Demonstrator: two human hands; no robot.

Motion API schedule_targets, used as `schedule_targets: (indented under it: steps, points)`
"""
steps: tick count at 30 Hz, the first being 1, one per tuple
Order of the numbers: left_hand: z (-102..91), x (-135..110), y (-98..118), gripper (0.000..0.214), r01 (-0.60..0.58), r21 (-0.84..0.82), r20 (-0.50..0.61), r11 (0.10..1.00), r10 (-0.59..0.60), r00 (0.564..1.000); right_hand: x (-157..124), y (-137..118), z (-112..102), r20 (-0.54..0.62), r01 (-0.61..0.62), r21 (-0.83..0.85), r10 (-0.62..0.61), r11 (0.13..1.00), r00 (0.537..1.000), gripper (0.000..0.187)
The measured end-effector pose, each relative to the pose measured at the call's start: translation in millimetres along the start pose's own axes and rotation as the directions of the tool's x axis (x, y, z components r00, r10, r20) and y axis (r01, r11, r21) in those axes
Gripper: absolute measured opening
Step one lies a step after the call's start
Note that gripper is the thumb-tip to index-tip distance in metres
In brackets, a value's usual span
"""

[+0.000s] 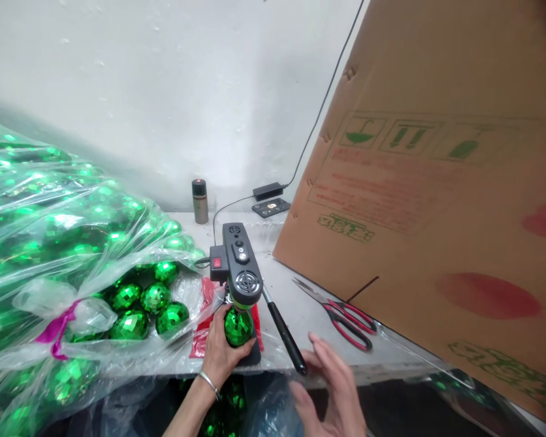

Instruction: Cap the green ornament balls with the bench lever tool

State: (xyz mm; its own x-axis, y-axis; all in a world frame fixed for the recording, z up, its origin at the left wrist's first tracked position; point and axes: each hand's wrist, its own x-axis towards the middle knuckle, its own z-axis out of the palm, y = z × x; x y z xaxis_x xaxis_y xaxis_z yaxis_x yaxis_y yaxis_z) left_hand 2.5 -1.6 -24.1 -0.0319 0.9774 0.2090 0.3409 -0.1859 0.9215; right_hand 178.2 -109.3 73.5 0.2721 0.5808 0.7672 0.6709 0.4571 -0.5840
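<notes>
A shiny green faceted ball ornament point(239, 328) sits under the head of a black bench machine point(242, 261), gripped by my left hand point(221, 346) with thumb and fingers around it. The machine has a red switch and a long lever with a black handle point(286, 337) pointing toward me. Beside the handle's end, my right hand point(330, 382) has its fingers apart and holds nothing; whether it touches the handle is hard to tell. Red plastic point(202, 340) lies beneath the machine.
Green balls point(155, 297) spill from a large clear bag point(131, 237) at left. Red-handled scissors point(346, 318) lie right of the lever, before a big cardboard box point(414, 212). Behind stand a small bottle point(200, 203), a power adapter point(268, 192) and a phone-like black slab point(271, 207).
</notes>
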Motion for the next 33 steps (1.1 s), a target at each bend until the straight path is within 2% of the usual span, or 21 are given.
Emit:
schedule_targets:
  steps: [2,4,6,8,12,19,24,33]
  points:
    - [1.0,-0.3,-1.9,0.079,-0.013,0.001,-0.013,1.0,0.013,1.0,34.0,-6.1,6.4,0.019,0.164,0.023,-0.164,0.986,0.986,0.047]
    - [1.7,-0.5,-2.8,0.08,-0.016,0.01,-0.013,1.0,0.017,1.0,62.2,-15.2,17.1,0.053,0.253,0.065,-0.257,0.965,0.965,0.041]
    - [1.9,-0.5,-2.6,0.081,-0.013,0.019,0.005,1.0,0.013,1.0,80.5,-24.7,28.8,0.111,0.288,0.125,-0.302,0.949,0.947,0.025]
    - [1.8,-0.6,-1.9,0.082,-0.008,0.026,0.021,1.0,0.007,1.0,87.2,-31.9,39.2,0.126,0.265,0.186,-0.291,0.946,0.949,0.017]
    - [3.0,-1.8,-2.0,0.081,-0.024,0.039,0.005,0.999,0.024,1.0,73.4,-32.8,52.9,0.027,0.161,0.25,-0.173,0.955,0.985,0.03]
    - [5.9,-3.9,-2.7,0.078,-0.077,0.069,-0.008,0.995,0.078,0.997,42.1,-14.0,62.4,-0.015,0.088,0.316,-0.087,0.945,0.996,0.027]
    - [5.6,-4.3,-1.0,0.077,-0.089,0.095,-0.008,0.991,0.09,0.996,40.2,-15.0,66.5,-0.08,0.073,0.319,-0.05,0.945,0.996,0.03]
    - [11.4,-5.9,-5.5,0.078,-0.169,0.13,-0.047,0.977,0.176,0.983,38.5,-21.1,70.3,-0.106,0.033,0.321,0.001,0.946,0.994,0.034]
